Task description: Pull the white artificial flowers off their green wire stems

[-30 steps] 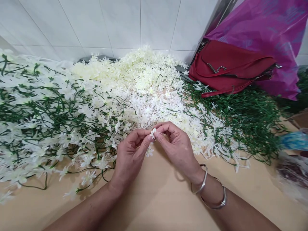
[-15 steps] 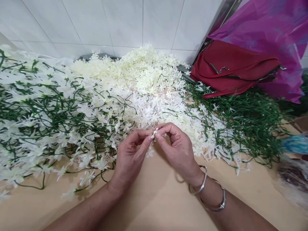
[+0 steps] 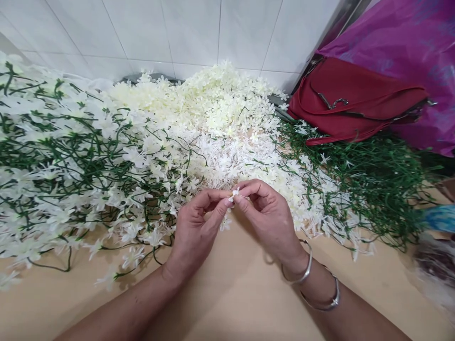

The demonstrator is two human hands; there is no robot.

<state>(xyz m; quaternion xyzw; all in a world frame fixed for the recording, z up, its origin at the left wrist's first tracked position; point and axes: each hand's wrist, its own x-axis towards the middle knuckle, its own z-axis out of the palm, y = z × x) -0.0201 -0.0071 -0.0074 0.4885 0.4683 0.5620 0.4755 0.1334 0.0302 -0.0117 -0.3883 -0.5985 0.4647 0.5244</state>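
Observation:
Between my two hands is a small white artificial flower (image 3: 235,193), pinched at the fingertips. My left hand (image 3: 199,220) is closed, thumb against forefinger, at the flower's left side. From the other side, my right hand (image 3: 268,215) grips it the same way, with bracelets on that wrist. The fingertips hide part of the flower. Just beyond the hands lie loose white thread-like pieces (image 3: 216,158) and a heap of cream blossoms (image 3: 213,102). Finished-looking white flowers on green stems (image 3: 88,166) are piled to the left of my left hand.
Green stems (image 3: 377,184) lie in a bunch at the right. Behind them are a red handbag (image 3: 359,102) and a purple plastic bag (image 3: 398,38). A clear plastic bag (image 3: 435,265) sits at the right edge of the table (image 3: 227,293). A tiled wall (image 3: 192,33) closes off the back.
The view has shifted slightly, so most things appear a little farther right. Both hands keep their pinch on the small flower, which looks slightly turned.

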